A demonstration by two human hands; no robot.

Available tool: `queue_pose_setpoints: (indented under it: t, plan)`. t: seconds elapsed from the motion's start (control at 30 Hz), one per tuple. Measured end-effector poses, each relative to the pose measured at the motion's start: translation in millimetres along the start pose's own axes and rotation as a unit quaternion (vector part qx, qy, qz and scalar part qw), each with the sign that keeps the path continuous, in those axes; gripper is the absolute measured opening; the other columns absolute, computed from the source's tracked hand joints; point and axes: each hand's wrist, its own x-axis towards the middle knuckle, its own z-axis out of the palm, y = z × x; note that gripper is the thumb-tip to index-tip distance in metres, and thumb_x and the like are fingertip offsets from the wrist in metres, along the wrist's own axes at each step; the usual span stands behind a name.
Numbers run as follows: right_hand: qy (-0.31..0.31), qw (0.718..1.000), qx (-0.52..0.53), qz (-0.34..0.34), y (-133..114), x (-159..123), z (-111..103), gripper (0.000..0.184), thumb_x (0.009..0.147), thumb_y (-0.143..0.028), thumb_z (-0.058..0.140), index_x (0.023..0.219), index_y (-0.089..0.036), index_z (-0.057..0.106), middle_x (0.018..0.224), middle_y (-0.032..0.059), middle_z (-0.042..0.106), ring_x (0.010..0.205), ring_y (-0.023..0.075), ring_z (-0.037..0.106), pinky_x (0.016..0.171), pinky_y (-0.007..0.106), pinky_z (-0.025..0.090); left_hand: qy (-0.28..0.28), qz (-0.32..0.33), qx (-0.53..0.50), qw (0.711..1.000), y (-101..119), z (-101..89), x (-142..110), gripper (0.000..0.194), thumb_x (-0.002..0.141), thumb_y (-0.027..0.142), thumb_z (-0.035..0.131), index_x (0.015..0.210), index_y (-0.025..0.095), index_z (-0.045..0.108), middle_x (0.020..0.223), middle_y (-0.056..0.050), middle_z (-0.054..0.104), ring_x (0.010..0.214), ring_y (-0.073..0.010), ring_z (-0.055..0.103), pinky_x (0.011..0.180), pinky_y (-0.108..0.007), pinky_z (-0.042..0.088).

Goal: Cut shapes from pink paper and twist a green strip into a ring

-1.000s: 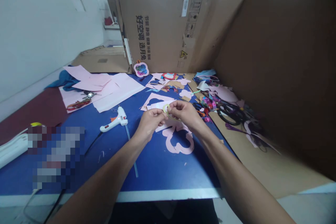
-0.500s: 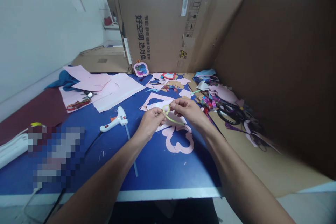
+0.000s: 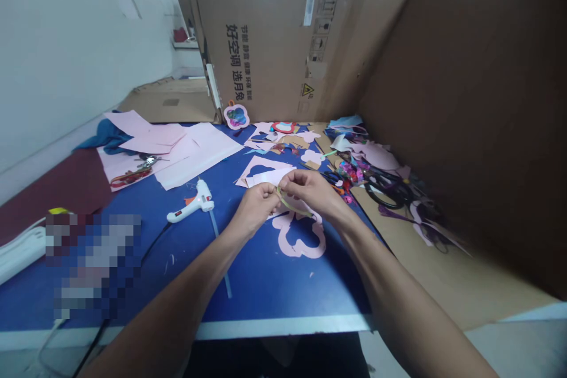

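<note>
My left hand (image 3: pixel 258 205) pinches a thin yellow-green strip (image 3: pixel 296 207) over the middle of the table. Close against it, my right hand (image 3: pixel 310 188) has its thumb and finger closed on the same strip near its upper end. The strip's tail curves down to the right beneath my right hand. Just below lies a pink paper flower-shaped frame (image 3: pixel 283 241) with an open centre, flat on the blue tabletop. Sheets of pink paper (image 3: pixel 266 176) lie behind my hands, partly covered by them.
A white hot glue gun (image 3: pixel 191 208) with a cord rests to the left, beside a thin blue strip (image 3: pixel 227 280). Large pink sheets (image 3: pixel 195 156) lie at the back left. Scraps and black scissors (image 3: pixel 385 196) are heaped at right. A cardboard box (image 3: pixel 274 41) walls the back.
My right hand has moved slightly left and down, closer to my left hand. The small loop of the strip that showed between my fingers is now mostly hidden.
</note>
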Motion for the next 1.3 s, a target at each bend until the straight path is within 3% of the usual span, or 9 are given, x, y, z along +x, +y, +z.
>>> queue_pose_setpoints:
  t: [0.17, 0.37, 0.63, 0.87, 1.1, 1.3]
  plan:
    - [0.04, 0.999, -0.008, -0.017, 5.8, 1.6, 8.4, 0.022, 0.076, -0.04, 0.071, 0.072, -0.02, 0.063, 0.067, -0.002, 0.059, 0.06, 0.013, 0.048, 0.059, 0.028, 0.037, -0.003, -0.01, -0.002, 1.0, -1.8, 4.2, -2.3, 0.009, 0.066, 0.026, 0.061, 0.068, 0.022, 0.053, 0.055, 0.005, 0.056, 0.049, -0.0091, 0.045, 0.05, -0.023, 0.031]
    - [0.032, 0.999, 0.005, 0.009, -2.2, 0.1, -0.8, 0.034, 0.081, -0.053, 0.071, 0.079, -0.019, 0.065, 0.072, 0.0, 0.062, 0.065, 0.0145, 0.051, 0.065, 0.029, 0.042, 0.019, -0.006, -0.011, 1.0, -0.2, 0.6, -0.4, 0.008, 0.067, 0.025, 0.062, 0.069, 0.022, 0.056, 0.058, 0.005, 0.057, 0.05, -0.009, 0.046, 0.051, -0.023, 0.031]
    - [0.049, 0.999, 0.002, -0.011, 6.8, 2.9, 3.5, 0.029, 0.078, -0.046, 0.073, 0.071, -0.021, 0.06, 0.064, -0.0025, 0.055, 0.059, 0.013, 0.045, 0.058, 0.028, 0.035, 0.017, -0.016, -0.015, 1.0, -0.6, 3.9, -1.6, 0.008, 0.067, 0.025, 0.062, 0.068, 0.022, 0.055, 0.059, 0.004, 0.058, 0.05, -0.0092, 0.046, 0.051, -0.023, 0.031]
    - [0.038, 0.999, 0.029, 0.012, -0.1, 0.3, -3.0, 0.039, 0.08, -0.057, 0.075, 0.076, -0.02, 0.064, 0.07, 0.0003, 0.06, 0.064, 0.0142, 0.049, 0.062, 0.029, 0.04, 0.042, -0.006, -0.025, 0.999, -0.4, 0.6, -0.5, 0.011, 0.07, 0.029, 0.064, 0.07, 0.021, 0.056, 0.06, 0.004, 0.058, 0.051, -0.0093, 0.047, 0.051, -0.023, 0.032]
    - [0.033, 0.999, 0.01, 0.005, 2.7, 0.5, 3.8, 0.028, 0.077, -0.045, 0.074, 0.072, -0.02, 0.06, 0.063, -0.0026, 0.054, 0.059, 0.0126, 0.043, 0.057, 0.028, 0.033, 0.052, -0.001, -0.028, 0.998, -0.6, 1.3, -0.2, 0.011, 0.07, 0.028, 0.064, 0.07, 0.021, 0.055, 0.061, 0.004, 0.059, 0.051, -0.0089, 0.047, 0.051, -0.023, 0.031]
    - [0.02, 1.0, -0.002, 0.013, 4.3, 1.3, 1.7, 0.023, 0.078, -0.042, 0.071, 0.078, -0.02, 0.064, 0.069, -0.0015, 0.059, 0.062, 0.0138, 0.048, 0.06, 0.028, 0.038, 0.051, -0.005, -0.025, 0.998, -0.9, 0.2, 0.2, 0.011, 0.071, 0.027, 0.064, 0.07, 0.021, 0.055, 0.059, 0.004, 0.058, 0.05, -0.009, 0.045, 0.05, -0.023, 0.03]
